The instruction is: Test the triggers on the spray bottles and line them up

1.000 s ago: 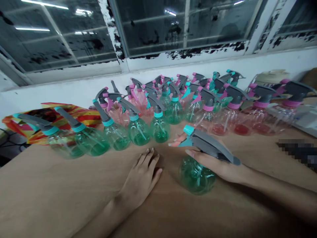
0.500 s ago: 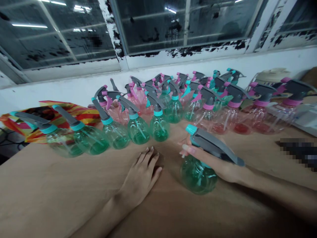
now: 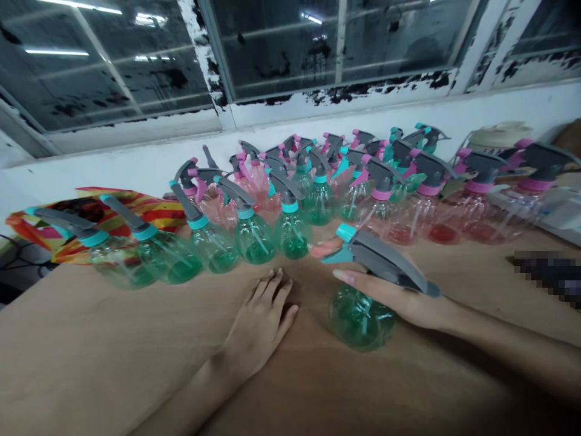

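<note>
The right hand point(image 3: 403, 303) is clamped around the neck of a green spray bottle point(image 3: 363, 321), which stands upright to the right of the left hand point(image 3: 256, 327); whether its base touches the wooden tabletop point(image 3: 91, 345) is hard to tell. The thumb point(image 3: 365, 284) crosses the near side below the grey head, and fingers point(image 3: 324, 247) reach past the teal trigger point(image 3: 338, 257). The left hand lies palm down on the tabletop, fingers slightly apart. Beyond it, five green spray bottles point(image 3: 255, 242) form a row, with a colourful plastic bag point(image 3: 158, 209) behind its left end. Pink spray bottles point(image 3: 443, 233) line up farther right, and a mixed pink-and-green cluster point(image 3: 320, 203) stands behind, near the white wall point(image 3: 149, 160).
</note>
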Action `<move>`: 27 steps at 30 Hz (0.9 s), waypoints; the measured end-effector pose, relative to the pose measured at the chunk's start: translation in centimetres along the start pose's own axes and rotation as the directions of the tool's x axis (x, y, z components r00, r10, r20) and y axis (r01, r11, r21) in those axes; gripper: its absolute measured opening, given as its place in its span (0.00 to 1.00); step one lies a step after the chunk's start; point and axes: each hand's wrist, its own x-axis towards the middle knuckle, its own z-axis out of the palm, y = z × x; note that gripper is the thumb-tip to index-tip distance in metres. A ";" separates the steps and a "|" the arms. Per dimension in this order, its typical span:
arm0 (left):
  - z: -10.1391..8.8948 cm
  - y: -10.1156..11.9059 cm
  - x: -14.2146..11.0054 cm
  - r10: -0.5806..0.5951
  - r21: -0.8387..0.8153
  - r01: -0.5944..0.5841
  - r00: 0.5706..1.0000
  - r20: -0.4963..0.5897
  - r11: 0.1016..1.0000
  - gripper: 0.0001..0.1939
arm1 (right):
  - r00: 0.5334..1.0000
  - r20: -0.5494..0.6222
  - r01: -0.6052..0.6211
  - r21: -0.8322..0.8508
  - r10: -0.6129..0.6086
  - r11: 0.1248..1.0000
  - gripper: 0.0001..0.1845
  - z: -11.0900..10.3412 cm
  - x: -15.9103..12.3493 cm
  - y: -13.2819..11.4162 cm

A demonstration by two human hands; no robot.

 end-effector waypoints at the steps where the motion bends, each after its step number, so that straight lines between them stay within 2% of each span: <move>1: 0.0 0.0 0.0 0.001 0.004 -0.001 1.000 -0.001 1.000 0.21 | 1.000 -0.002 0.000 0.013 0.000 1.000 0.10 0.0 0.0 0.1; 6: -0.1 0.0 -0.1 0.010 0.010 -0.010 1.000 -0.005 1.000 0.21 | 1.000 -0.017 -0.023 -0.015 0.023 1.000 0.07 0.2 0.0 0.7; 13: 0.0 -0.1 -0.1 -0.015 -0.035 0.014 1.000 -0.019 0.999 0.20 | 0.990 -0.118 -0.090 -0.158 0.072 0.983 0.12 0.3 -0.5 0.7; 17: -0.1 -0.1 -0.1 0.000 -0.042 0.000 1.000 -0.010 0.999 0.20 | 0.995 -0.068 -0.072 -0.069 0.067 0.995 0.07 0.2 -0.2 0.7; 19: 0.0 0.0 0.0 -0.004 -0.037 0.004 1.000 0.000 0.999 0.20 | 0.996 -0.052 -0.074 -0.023 0.073 0.997 0.08 0.2 -0.1 0.5; 23: 0.1 0.0 0.0 -0.009 -0.030 0.009 1.000 -0.006 1.000 0.21 | 0.986 -0.129 -0.123 -0.101 0.109 0.987 0.08 0.2 0.0 0.2; 27: 0.1 0.0 0.0 -0.012 -0.037 0.011 1.000 -0.016 0.999 0.21 | 0.990 -0.109 -0.094 -0.076 0.085 0.993 0.06 0.3 -0.1 0.0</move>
